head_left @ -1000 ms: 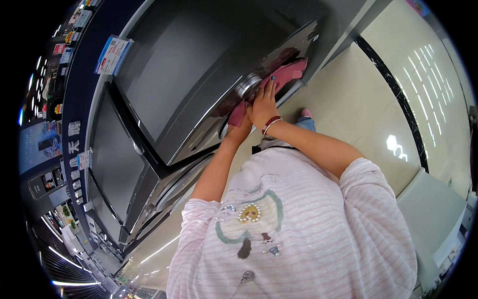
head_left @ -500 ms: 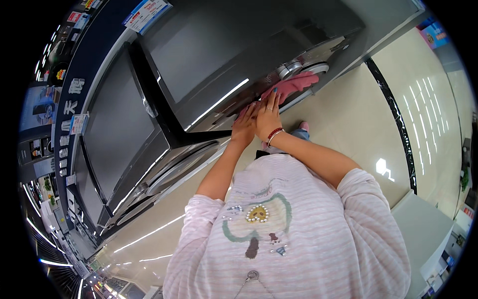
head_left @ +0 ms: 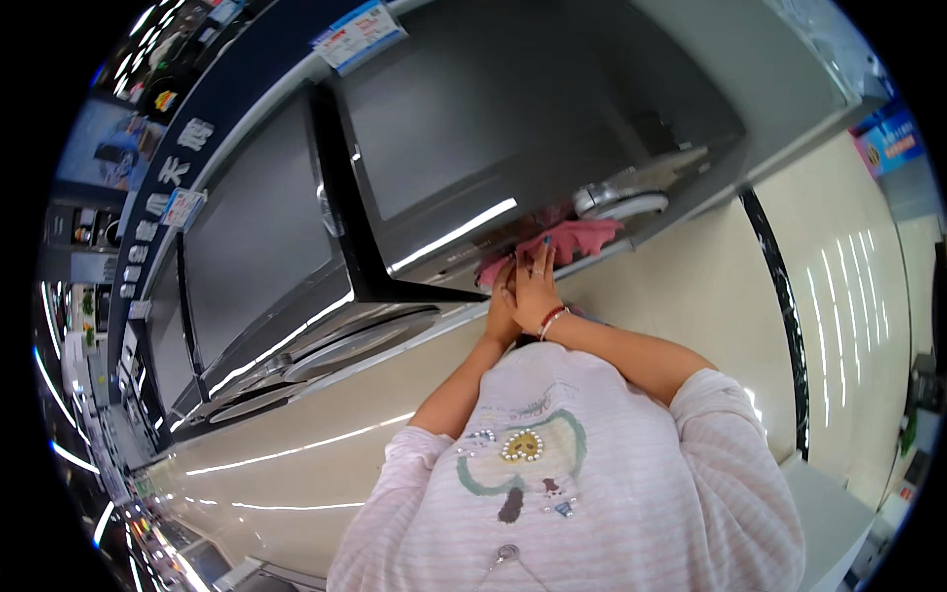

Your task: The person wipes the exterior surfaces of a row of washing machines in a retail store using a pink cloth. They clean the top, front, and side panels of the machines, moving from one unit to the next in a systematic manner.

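Pink-and-white stripes run across our shirt (head_left: pixel 631 444), nearest to view. Beyond it, our right hand (head_left: pixel 534 294) lies with fingers extended on a pink cloth (head_left: pixel 584 237), overlapping our left hand (head_left: pixel 503 302), whose grip we cannot tell. We see the cloth bunched against the front of a dark grey appliance (head_left: pixel 523 109), just beside its silver knob (head_left: pixel 589 201); farther off, we see a card (head_left: pixel 359 37).

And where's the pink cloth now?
The pink cloth is above and right of the head view's centre, under the right hand, near the silver knob.
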`<action>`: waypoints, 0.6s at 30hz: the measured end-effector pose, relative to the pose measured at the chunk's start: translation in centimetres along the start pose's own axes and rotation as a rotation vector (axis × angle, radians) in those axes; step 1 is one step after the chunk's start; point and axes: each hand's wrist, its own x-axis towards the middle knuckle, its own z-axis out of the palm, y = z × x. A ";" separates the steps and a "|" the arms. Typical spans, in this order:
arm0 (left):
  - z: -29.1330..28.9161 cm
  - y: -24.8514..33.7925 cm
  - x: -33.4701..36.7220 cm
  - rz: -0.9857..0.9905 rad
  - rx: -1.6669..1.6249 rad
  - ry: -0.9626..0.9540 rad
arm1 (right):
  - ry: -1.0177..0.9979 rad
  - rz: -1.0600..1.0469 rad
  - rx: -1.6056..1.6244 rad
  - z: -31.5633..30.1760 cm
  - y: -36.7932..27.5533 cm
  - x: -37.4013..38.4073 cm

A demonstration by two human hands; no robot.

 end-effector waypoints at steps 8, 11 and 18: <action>1.1 -0.6 0.8 -0.136 0.074 0.293 | -0.331 -0.034 0.028 -4.0 -0.7 0.6; 1.9 -1.1 1.2 -0.162 0.134 0.429 | -0.231 -0.110 0.107 -2.2 1.1 -0.4; 2.6 1.1 -0.7 -0.330 0.032 0.513 | -0.371 -0.280 0.572 -1.9 2.9 -1.1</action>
